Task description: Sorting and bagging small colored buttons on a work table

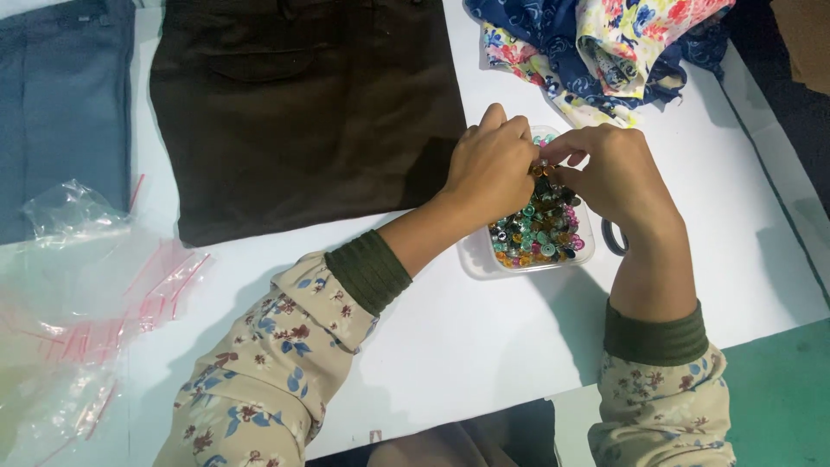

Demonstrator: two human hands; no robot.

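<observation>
Garment or craft workroom: white worktable (pixel 484 346), dark trousers (pixel 303 104) upper centre, printed fabric scraps (pixel 605 43) upper right, zip bags (pixel 78 285) left.

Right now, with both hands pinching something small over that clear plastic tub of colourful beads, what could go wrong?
The small piece pinched between the left hand and right hand could slip and vanish among the mixed beads. A wrist might nudge the clear plastic tub of colourful beads, scattering them across the white table.
</observation>
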